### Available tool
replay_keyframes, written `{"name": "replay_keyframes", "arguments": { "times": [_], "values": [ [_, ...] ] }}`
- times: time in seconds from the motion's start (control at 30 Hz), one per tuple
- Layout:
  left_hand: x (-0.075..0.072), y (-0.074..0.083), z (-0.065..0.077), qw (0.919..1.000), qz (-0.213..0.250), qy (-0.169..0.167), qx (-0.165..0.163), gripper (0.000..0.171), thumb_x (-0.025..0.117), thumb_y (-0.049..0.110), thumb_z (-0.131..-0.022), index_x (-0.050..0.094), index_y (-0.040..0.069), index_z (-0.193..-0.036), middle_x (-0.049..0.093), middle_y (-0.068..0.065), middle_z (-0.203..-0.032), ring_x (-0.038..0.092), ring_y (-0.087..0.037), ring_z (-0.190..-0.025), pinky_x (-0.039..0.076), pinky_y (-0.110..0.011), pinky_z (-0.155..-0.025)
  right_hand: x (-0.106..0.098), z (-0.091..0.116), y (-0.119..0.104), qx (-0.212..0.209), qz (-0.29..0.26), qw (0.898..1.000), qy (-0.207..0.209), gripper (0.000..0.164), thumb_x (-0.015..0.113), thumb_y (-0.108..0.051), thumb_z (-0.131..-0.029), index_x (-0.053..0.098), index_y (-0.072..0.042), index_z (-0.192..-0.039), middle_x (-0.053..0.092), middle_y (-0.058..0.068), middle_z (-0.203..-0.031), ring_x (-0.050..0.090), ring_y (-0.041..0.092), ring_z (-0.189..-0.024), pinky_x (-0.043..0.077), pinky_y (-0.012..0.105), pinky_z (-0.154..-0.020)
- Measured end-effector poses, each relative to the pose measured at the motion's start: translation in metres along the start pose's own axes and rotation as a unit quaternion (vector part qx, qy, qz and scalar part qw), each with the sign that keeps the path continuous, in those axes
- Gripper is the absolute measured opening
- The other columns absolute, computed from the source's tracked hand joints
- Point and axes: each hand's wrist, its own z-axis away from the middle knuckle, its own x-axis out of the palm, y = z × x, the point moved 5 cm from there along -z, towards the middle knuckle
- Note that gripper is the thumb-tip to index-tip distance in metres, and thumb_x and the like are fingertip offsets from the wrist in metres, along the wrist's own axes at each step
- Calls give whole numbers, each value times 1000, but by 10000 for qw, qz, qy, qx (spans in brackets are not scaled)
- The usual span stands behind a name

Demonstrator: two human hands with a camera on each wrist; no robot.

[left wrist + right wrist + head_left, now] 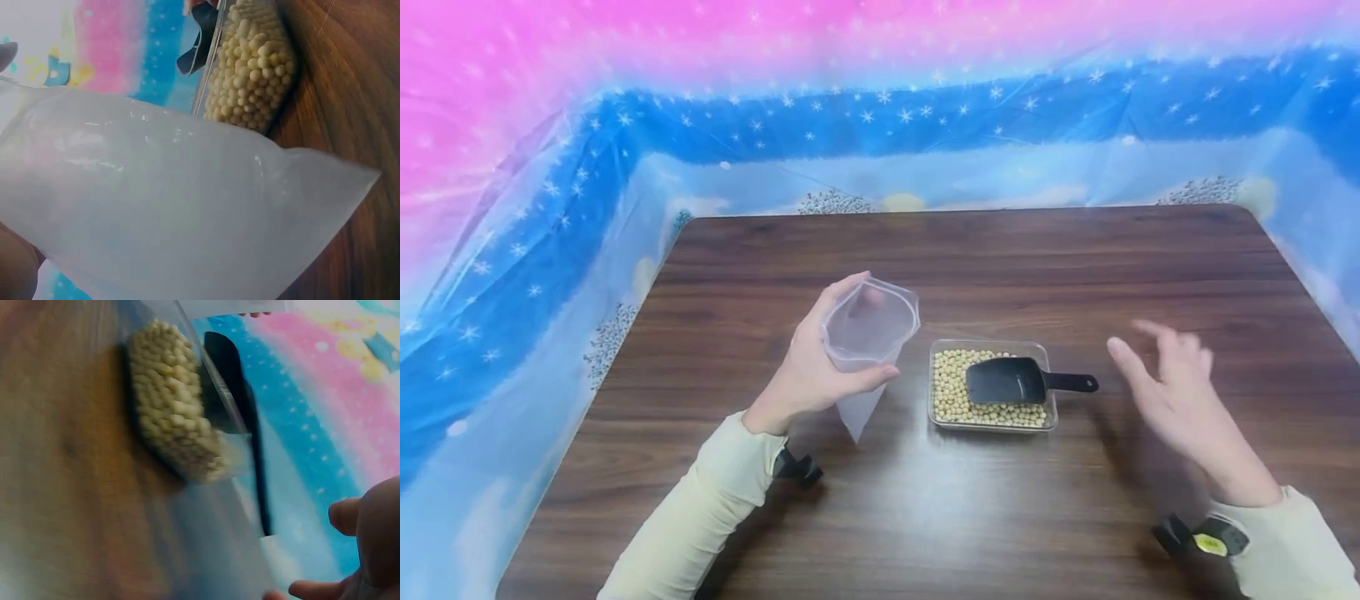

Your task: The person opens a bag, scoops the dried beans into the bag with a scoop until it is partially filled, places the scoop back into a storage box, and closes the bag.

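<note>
My left hand (816, 362) holds a translucent plastic bag (868, 325) by its rim, thumb on the near side and fingers on the far side. The bag's mouth gapes upward and its pointed lower corner hangs toward the table. In the left wrist view the bag (187, 194) looks flat-sided and pale, with nothing showing inside. To the right of it stands a clear rectangular container (992, 427) of pale round beans (951, 383). A black scoop (1007, 381) lies on the beans, its handle pointing right over the rim. My right hand (1180, 396) hovers right of that handle, fingers spread and empty.
The dark wood-grain table (1000, 517) reaches to a rounded far edge. Behind it and along the left hangs a pink and blue curtain (850, 117) with snowflake prints. Dark straps with devices (1217, 536) sit at both wrists.
</note>
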Motion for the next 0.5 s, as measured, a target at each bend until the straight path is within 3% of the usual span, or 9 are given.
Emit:
{"name": "replay_keyframes", "arguments": {
  "times": [0.07,0.13,0.23,0.37,0.5],
  "values": [
    [0,-7,3,10000,-77,-11,27,102,89,2,-61,35,10,-147,53,-10,-126,52,-27,-111,46,-42,-93,13,3,25,496,-487,9952,-685,67,40,-45,-103,32,7,-144,47,29,-120,46,37,-105,46,44,-83],
    [3,-14,5,9998,-105,-66,122,105,90,6,-60,33,13,-149,52,-7,-126,51,-25,-111,46,-42,-93,25,7,39,897,-1197,9814,-1202,69,39,-47,-103,30,8,-143,55,21,-110,55,24,-93,52,32,-73],
    [10,-17,8,9996,16,-208,207,106,90,10,-61,32,17,-149,50,-6,-127,51,-25,-111,47,-42,-92,34,11,45,1045,-1968,9659,-1321,63,46,-43,-102,36,8,-137,57,7,-95,55,11,-79,51,23,-63],
    [19,-17,10,9991,128,-376,164,106,90,12,-62,31,21,-149,50,-5,-128,51,-24,-112,47,-42,-93,34,14,46,1076,-2964,9410,-1231,42,55,-31,-100,50,3,-123,62,0,-85,58,8,-73,51,21,-62],
    [22,-16,10,9989,63,-459,121,106,90,12,-62,31,21,-149,50,-3,-128,51,-23,-113,46,-40,-94,30,19,42,1052,-4024,9008,-1243,27,59,-23,-98,53,-2,-115,71,4,-92,65,10,-79,54,22,-67]
  ]
}}
